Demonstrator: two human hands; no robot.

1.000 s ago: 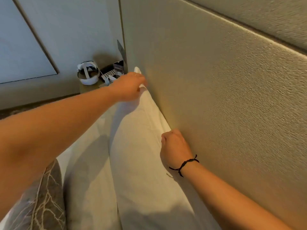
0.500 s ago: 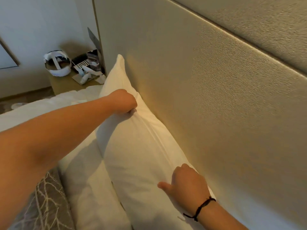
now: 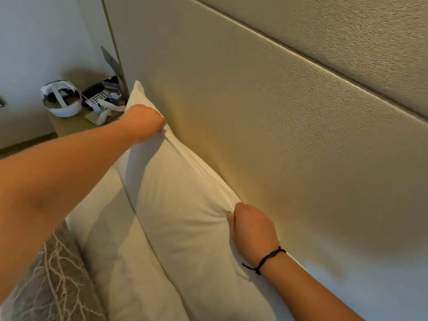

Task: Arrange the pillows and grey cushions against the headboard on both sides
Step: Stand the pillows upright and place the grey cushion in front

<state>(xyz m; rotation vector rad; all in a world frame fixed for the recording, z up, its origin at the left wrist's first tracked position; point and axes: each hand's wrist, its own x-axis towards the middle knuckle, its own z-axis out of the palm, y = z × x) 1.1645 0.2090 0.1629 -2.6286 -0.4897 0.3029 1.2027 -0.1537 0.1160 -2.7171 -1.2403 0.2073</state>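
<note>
A white pillow [image 3: 176,200] stands on edge against the beige padded headboard [image 3: 266,126]. My left hand [image 3: 143,122] grips its top seam near the far corner. My right hand [image 3: 252,230], with a black cord at the wrist, pinches the same seam closer to me. A second white pillow [image 3: 120,246] leans in front of the first. A grey cushion [image 3: 53,283] with a pale branch pattern lies at the lower left, partly hidden by my left arm.
A wooden bedside table [image 3: 69,123] stands beyond the pillow's far end. It carries a white headset [image 3: 61,99], a phone and small items. A pale wall rises behind it.
My right hand went from lying flat on the pillow face to pinching the top seam. My left hand kept its grip on the seam. The view shifted slightly.
</note>
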